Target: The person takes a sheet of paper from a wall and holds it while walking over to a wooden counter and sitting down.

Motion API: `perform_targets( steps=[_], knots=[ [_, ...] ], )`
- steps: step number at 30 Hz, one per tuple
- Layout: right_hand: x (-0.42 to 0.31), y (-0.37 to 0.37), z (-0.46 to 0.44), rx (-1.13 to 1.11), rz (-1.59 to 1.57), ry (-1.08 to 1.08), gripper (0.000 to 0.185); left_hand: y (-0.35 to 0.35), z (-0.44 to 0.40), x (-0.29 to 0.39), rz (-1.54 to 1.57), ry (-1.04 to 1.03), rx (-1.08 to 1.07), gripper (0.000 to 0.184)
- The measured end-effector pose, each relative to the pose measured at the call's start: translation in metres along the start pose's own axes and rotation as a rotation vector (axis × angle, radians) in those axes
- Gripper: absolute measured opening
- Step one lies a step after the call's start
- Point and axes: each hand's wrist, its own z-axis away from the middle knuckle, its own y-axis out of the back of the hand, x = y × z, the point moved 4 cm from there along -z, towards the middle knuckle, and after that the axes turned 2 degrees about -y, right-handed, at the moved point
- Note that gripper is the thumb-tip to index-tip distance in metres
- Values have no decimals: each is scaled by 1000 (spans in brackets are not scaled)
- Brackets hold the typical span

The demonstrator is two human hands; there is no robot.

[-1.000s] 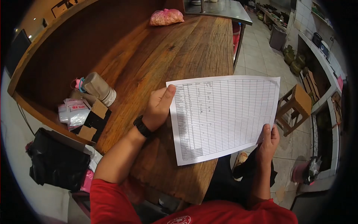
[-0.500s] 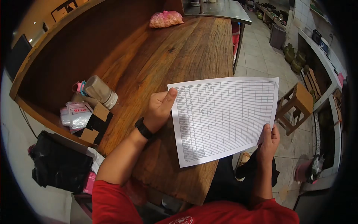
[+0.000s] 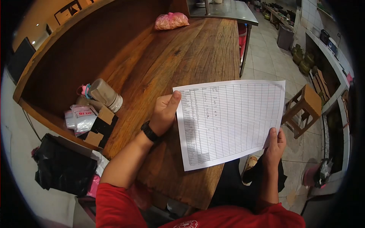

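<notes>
A white sheet of paper (image 3: 235, 125), printed with a table of rows and columns, is held up between both hands above the wooden table's near end. Handwritten marks fill some cells on its left part; the text is too small to read. My left hand (image 3: 166, 114) pinches the upper left edge, thumb on top, with a black watch on the wrist. My right hand (image 3: 275, 146) grips the lower right edge, thumb on the front and fingers curled behind. The sheet bows slightly and casts a shadow on the wooden table (image 3: 205, 49).
A clear jar (image 3: 104, 95) lies tilted by the table's left wall, beside plastic packets (image 3: 84, 118) and a black box (image 3: 100, 127). A pink-tinted bag (image 3: 172, 21) sits at the far end. A wooden stool (image 3: 304, 110) stands on the tiled floor at right. A black bag (image 3: 64, 165) hangs at left.
The view has shifted slightly, so the surroundings appear a little further right. Both hands keep the same hold on the sheet.
</notes>
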Motion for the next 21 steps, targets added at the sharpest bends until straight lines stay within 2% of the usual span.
perform_targets(
  steps=[21],
  knots=[
    [0,-1,1,15,-12,2,25,0,-1,-4,-27,-24,24,57]
  ],
)
